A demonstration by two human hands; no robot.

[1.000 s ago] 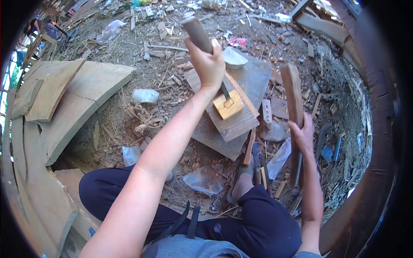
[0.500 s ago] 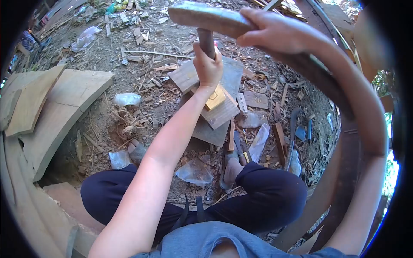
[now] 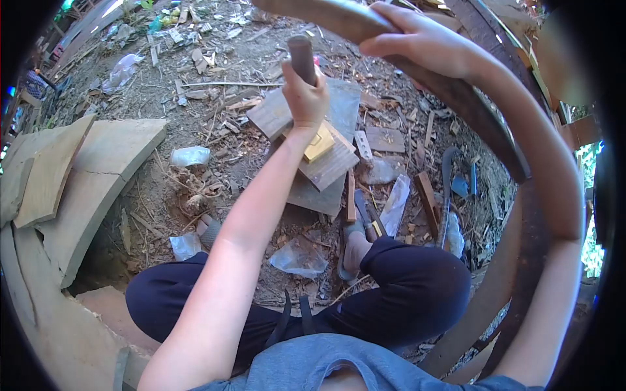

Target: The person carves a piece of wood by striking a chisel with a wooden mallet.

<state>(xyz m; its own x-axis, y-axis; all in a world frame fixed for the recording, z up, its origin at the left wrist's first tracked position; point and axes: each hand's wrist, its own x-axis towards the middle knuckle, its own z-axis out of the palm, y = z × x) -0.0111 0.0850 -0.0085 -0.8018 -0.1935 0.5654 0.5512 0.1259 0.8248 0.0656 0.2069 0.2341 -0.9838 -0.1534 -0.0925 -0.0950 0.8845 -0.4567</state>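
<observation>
My left hand is closed around the thick, round, dark handle of an upright chisel-like tool. Its lower end is hidden behind my hand and wrist. Just below sits a small yellow wooden block, partly covered by my wrist, on a grey-brown board. Raised at the upper right, my right hand grips a long wooden club near its middle. The club's far end is cut off by the top of the view; its other end reaches back beside my forearm. The club is apart from the handle.
Large curved planks lie at my left. A curved sickle-like blade and a reddish wood strip lie near my right knee. A clear plastic bag is between my feet. Wood chips litter the ground.
The club has risen slightly, so its far end now leaves the top of the view. My left hand stays on the handle. The whole view has shifted a little.
</observation>
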